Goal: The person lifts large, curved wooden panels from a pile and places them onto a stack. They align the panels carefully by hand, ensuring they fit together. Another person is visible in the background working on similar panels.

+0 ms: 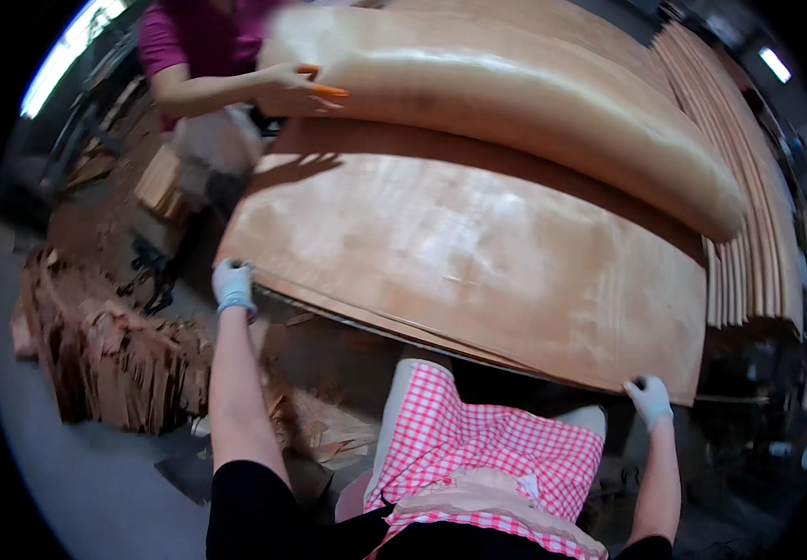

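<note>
A broad sheet of pale brown wood veneer [478, 266] lies in front of me on other sheets whose edges show along the near side. My left hand [234, 286], in a white glove, is closed on its near left corner. At the near right edge, my gloved right hand [650, 401] pinches the same sheet, arm stretched out. Behind, a large veneer sheet [515, 89] is curled over in a long roll, casting a dark shadow on the flat sheet. Across from me, a co-worker's hand [296, 91] with orange finger covers touches the curled sheet's left end.
A co-worker in a purple top [207, 47] stands at the far left. Torn veneer scraps [123, 364] are piled on the floor at left, with more loose scraps [329, 425] near my legs. Several stacked wavy veneer sheets [749, 215] stand at the right.
</note>
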